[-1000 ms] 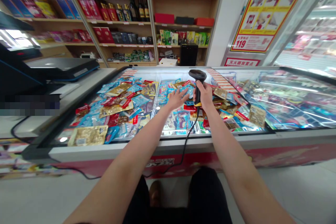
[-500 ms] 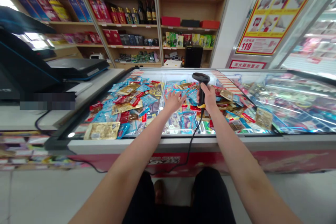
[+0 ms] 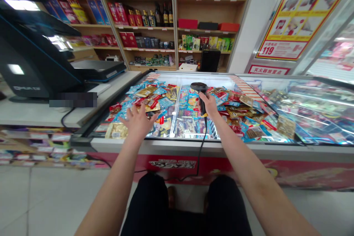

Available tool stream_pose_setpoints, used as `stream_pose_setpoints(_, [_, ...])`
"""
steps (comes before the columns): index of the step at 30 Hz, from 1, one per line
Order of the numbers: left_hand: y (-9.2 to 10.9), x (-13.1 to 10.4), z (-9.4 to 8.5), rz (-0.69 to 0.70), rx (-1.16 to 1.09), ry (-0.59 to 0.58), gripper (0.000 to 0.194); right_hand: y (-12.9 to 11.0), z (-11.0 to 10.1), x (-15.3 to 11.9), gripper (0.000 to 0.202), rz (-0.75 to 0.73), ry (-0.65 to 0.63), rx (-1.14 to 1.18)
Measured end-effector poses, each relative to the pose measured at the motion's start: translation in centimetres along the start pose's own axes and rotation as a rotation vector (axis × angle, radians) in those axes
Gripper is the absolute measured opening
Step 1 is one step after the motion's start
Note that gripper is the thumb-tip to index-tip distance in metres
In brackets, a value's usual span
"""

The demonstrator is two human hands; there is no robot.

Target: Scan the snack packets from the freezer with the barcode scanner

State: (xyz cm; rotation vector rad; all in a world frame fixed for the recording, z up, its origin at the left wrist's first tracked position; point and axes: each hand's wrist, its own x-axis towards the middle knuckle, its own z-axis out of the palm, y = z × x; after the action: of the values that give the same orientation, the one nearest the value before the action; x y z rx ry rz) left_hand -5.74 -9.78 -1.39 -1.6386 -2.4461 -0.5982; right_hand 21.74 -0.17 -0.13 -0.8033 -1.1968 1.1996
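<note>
My right hand [image 3: 208, 105] is wrapped round the handle of a black handheld scanner [image 3: 199, 87], its head up and its cable hanging down over the freezer's front edge. My left hand [image 3: 138, 122], with its fingers spread, hovers over the left pile of snack packets [image 3: 166, 102] and holds nothing. Beside it lies a gold packet [image 3: 116, 130] near the front left corner. Another pile of packets [image 3: 235, 112] lies to the right of the scanner, on the glass-topped freezer [image 3: 177, 145].
A black scale with a screen [image 3: 30, 55] stands on the white counter [image 3: 91, 112] at the left. Shelves [image 3: 149, 27] of boxes and bottles rise behind the freezer. A red and yellow poster [image 3: 301, 18] hangs at the right. The scanner's cable trails down the front.
My left hand has moved left, from the middle to the left pile, with its fingers still spread. The scanner in my right hand has shifted left. The view has turned slightly left.
</note>
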Motion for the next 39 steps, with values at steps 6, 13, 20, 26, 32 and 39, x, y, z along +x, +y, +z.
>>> stream_pose_setpoints(6, [-3.5, -1.3, 0.4, -0.113, -0.004, -0.144, 0.124, 0.1, -0.1, -0.3, 0.046, 0.009, 0.0, -0.026])
stream_pose_setpoints(13, [-0.1, 1.9, 2.1, 0.06, 0.024, -0.189, 0.113, 0.0, -0.1, -0.3, 0.05, 0.008, 0.0, -0.02])
stream_pose_setpoints(20, [3.4, 4.8, 3.0, 0.202, 0.073, -0.201, 0.107, 0.1, -0.1, -0.1, 0.048, 0.007, -0.022, -0.018])
stream_pose_setpoints(26, [5.5, 7.0, 4.4, 0.307, 0.048, -0.243, 0.102, 0.4, -0.2, 0.1, 0.046, 0.007, -0.029, -0.017])
stream_pose_setpoints(32, [7.7, 9.1, 5.2, 0.213, -0.164, -0.147, 0.066, 0.0, -0.2, 0.1, 0.045, 0.026, -0.02, -0.025])
stream_pose_setpoints(39, [10.7, 10.3, 4.6, -0.021, -0.328, -0.052, 0.055, -0.4, -0.7, 1.8, 0.046, 0.063, 0.008, 0.017])
